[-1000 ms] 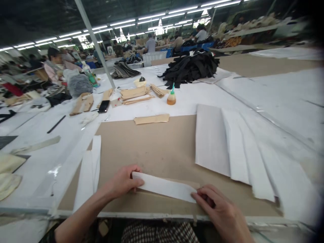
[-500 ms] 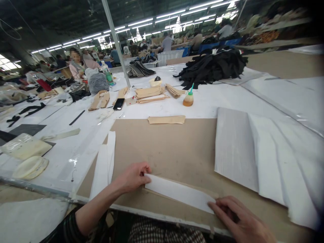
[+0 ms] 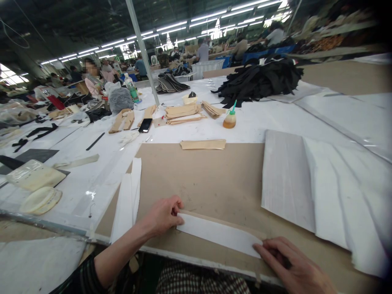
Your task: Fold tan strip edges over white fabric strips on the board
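A long white strip lies on a tan strip on the brown board near the table's front edge. My left hand pinches the strip's left end with closed fingers. My right hand presses its right end, fingers curled on it. A stack of white strips lies just left of my left hand.
Fanned white sheets cover the board's right side. Beyond lie a tan strip, a glue bottle, tan stacks, a phone and a black fabric pile. Other people work at the back.
The view swung left and then steadied. Both hands stay at the ends of the white strip, which has settled flatter on the tan piece.
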`<move>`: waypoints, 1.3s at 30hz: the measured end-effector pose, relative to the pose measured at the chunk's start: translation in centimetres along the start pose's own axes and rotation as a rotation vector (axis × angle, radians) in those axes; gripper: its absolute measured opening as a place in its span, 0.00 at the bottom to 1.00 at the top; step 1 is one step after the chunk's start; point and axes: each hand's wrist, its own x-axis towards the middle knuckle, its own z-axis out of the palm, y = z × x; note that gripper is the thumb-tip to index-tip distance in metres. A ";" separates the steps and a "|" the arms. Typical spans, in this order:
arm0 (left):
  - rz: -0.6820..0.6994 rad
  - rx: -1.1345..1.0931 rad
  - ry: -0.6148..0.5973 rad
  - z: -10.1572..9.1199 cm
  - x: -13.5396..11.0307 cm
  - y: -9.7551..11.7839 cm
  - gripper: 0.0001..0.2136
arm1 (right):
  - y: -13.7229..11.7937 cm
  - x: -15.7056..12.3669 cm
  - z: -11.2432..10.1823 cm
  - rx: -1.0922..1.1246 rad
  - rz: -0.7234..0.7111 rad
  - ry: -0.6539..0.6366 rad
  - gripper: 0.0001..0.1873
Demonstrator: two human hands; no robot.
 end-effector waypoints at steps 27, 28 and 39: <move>0.832 0.702 0.161 5.0 -2.1 -1.9 0.20 | -3.7 -0.4 -1.2 -0.163 -0.283 0.090 0.23; 0.851 0.708 0.180 5.0 -2.1 -2.0 0.21 | -3.6 -0.5 -1.5 -0.160 -0.294 0.076 0.24; 0.756 0.707 0.175 5.4 -2.3 -2.4 0.22 | -2.8 -0.3 -3.2 0.135 -0.121 0.062 0.20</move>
